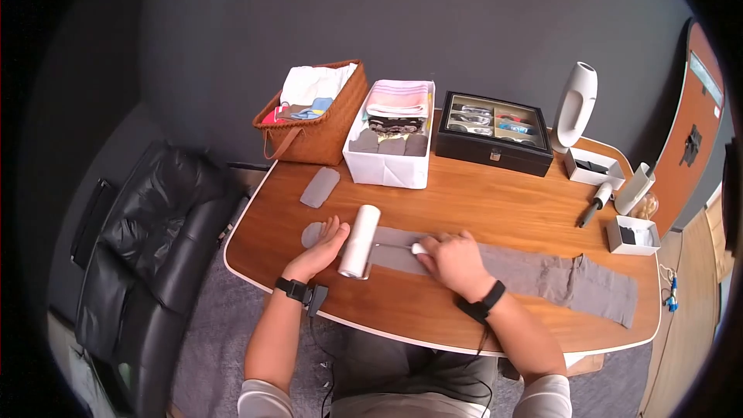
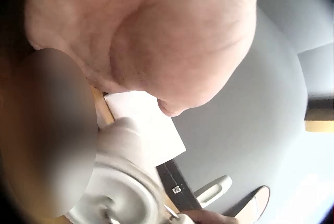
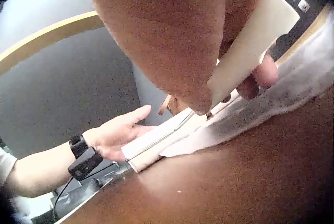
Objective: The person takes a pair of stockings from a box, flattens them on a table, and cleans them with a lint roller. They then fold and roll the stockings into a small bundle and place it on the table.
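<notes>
A lint roller with a thick white roll (image 1: 360, 241) lies across a long strip of grey fabric (image 1: 518, 267) on the table. My right hand (image 1: 457, 263) grips its white handle (image 3: 253, 51), and a thin metal rod runs from there to the roll. At the roll's left side is my left hand (image 1: 321, 248), fingers straight and palm turned toward it. The left wrist view shows the round end of the roll (image 2: 115, 192) close below that palm. Beyond the roll lies a small folded grey cloth (image 1: 320, 187).
Along the back stand a brown woven basket (image 1: 340, 116) of clothes, a white bin (image 1: 387, 173) of folded textiles and a black glasses case (image 1: 495, 156). A white vase (image 1: 575, 104), small white boxes (image 1: 635, 246) and a black-handled tool (image 1: 596, 205) are on the right.
</notes>
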{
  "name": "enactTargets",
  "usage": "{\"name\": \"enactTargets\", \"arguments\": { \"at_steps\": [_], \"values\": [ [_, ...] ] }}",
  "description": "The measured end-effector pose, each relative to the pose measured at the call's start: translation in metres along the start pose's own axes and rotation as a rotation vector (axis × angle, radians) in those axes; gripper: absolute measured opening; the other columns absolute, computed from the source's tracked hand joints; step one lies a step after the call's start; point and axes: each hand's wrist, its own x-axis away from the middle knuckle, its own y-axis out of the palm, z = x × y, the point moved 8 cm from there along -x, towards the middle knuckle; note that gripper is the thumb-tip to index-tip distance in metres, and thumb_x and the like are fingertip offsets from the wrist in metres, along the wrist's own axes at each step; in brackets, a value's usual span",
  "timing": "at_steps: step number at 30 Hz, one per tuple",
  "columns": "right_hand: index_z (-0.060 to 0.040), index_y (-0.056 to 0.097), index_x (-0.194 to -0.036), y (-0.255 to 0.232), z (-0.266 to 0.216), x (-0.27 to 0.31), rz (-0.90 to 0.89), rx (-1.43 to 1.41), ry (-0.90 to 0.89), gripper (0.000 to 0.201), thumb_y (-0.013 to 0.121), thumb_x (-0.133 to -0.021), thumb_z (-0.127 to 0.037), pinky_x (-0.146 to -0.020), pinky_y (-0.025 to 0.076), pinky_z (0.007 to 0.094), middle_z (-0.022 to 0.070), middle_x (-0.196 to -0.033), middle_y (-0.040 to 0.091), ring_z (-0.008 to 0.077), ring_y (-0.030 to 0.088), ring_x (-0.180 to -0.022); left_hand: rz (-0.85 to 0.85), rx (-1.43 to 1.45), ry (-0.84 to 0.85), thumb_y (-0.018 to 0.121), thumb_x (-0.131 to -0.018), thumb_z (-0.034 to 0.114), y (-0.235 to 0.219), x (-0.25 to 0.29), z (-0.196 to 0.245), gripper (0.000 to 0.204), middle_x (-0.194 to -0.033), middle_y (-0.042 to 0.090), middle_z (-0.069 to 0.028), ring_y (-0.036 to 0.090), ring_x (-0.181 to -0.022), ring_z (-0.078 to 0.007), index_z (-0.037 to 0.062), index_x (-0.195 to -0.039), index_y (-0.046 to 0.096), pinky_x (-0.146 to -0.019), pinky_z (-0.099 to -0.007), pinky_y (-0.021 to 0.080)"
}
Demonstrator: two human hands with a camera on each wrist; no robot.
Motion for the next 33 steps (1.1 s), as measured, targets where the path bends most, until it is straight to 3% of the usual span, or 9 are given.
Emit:
{"name": "enactTargets", "arguments": {
  "at_steps": [4, 10, 17, 18, 21, 24, 27, 33],
  "values": [
    [-0.0156, 0.081, -0.112, -0.032, 0.036, 0.032, 0.007, 0.024, 0.052, 0.022, 0.077, -0.097, -0.032, -0.088, 0.049, 0.0452, 0.0098, -0.096, 0.077, 0.0303, 0.074, -0.088, 0.043, -0.323, -0.016, 0.028, -0.111, 0.076, 0.006, 0.000, -0.006, 0.103, -0.185, 0.000, -0.0275, -0.008, -0.173, -0.0374, -0.0025, -0.177, 0.012, -0.137, -0.0525, -0.001],
    [-0.0159, 0.082, -0.121, -0.066, 0.069, 0.066, 0.016, 0.034, 0.130, 0.030, 0.080, -0.095, -0.030, -0.087, 0.046, 0.0438, 0.0091, -0.099, 0.075, 0.0297, 0.072, -0.093, 0.128, -0.557, -0.058, 0.046, -0.109, 0.068, -0.005, -0.007, -0.014, 0.103, -0.186, 0.004, -0.0255, -0.003, -0.174, -0.0361, -0.0010, -0.177, 0.014, -0.138, -0.0503, 0.000],
    [-0.0125, 0.078, -0.120, -0.050, 0.064, 0.060, 0.042, -0.013, 0.098, 0.029, 0.078, -0.096, -0.029, -0.089, 0.047, 0.0441, 0.0105, -0.104, 0.076, 0.0307, 0.072, -0.097, 0.113, -0.625, -0.067, 0.059, -0.105, 0.062, -0.025, -0.009, -0.021, 0.106, -0.186, 0.005, -0.0233, -0.002, -0.174, -0.0339, 0.0016, -0.178, 0.013, -0.139, -0.0500, 0.003],
    [-0.0116, 0.077, -0.119, -0.044, 0.064, 0.060, 0.048, -0.015, 0.091, 0.028, 0.078, -0.097, -0.029, -0.089, 0.047, 0.0442, 0.0107, -0.104, 0.076, 0.0312, 0.072, -0.096, 0.097, -0.626, -0.071, 0.060, -0.104, 0.061, -0.027, -0.010, -0.021, 0.106, -0.186, 0.005, -0.0244, -0.002, -0.174, -0.0367, 0.0009, -0.178, 0.013, -0.138, -0.0513, 0.002],
    [-0.0103, 0.071, -0.110, -0.041, 0.066, 0.058, 0.015, -0.031, 0.122, 0.023, 0.078, -0.097, -0.028, -0.090, 0.047, 0.0446, 0.0110, -0.104, 0.075, 0.0322, 0.072, -0.096, 0.134, -0.758, -0.103, 0.056, -0.107, 0.058, -0.021, -0.005, 0.005, 0.100, -0.186, 0.005, -0.0260, -0.002, -0.173, -0.0407, -0.0004, -0.177, 0.013, -0.138, -0.0530, 0.002],
    [-0.0111, 0.071, -0.107, -0.043, 0.065, 0.057, 0.007, -0.008, 0.130, 0.021, 0.079, -0.095, -0.027, -0.090, 0.047, 0.0445, 0.0104, -0.103, 0.075, 0.0319, 0.071, -0.096, 0.148, -0.549, 0.011, 0.049, -0.111, 0.054, 0.023, -0.018, 0.022, 0.093, -0.185, 0.006, -0.0276, -0.001, -0.172, -0.0434, -0.0025, -0.176, 0.014, -0.138, -0.0554, 0.003],
    [-0.0127, 0.074, -0.108, -0.046, 0.068, 0.058, 0.032, -0.007, 0.119, 0.021, 0.080, -0.094, -0.026, -0.091, 0.046, 0.0441, 0.0088, -0.101, 0.075, 0.0313, 0.071, -0.096, 0.035, -0.395, -0.054, 0.039, -0.114, 0.058, 0.072, -0.013, 0.062, 0.091, -0.185, 0.004, -0.0272, -0.002, -0.172, -0.0448, -0.0036, -0.176, 0.015, -0.136, -0.0605, 0.001],
    [-0.0193, 0.082, -0.112, -0.071, 0.106, 0.083, -0.008, -0.034, 0.215, 0.023, 0.084, -0.089, -0.024, -0.093, 0.045, 0.0446, 0.0046, -0.097, 0.075, 0.0291, 0.070, -0.097, 0.150, -0.651, -0.096, 0.042, -0.110, 0.066, 0.063, -0.012, 0.049, 0.100, -0.186, 0.003, -0.0254, -0.005, -0.172, -0.0428, -0.0013, -0.177, 0.012, -0.136, -0.0610, -0.002]
  ]
}}
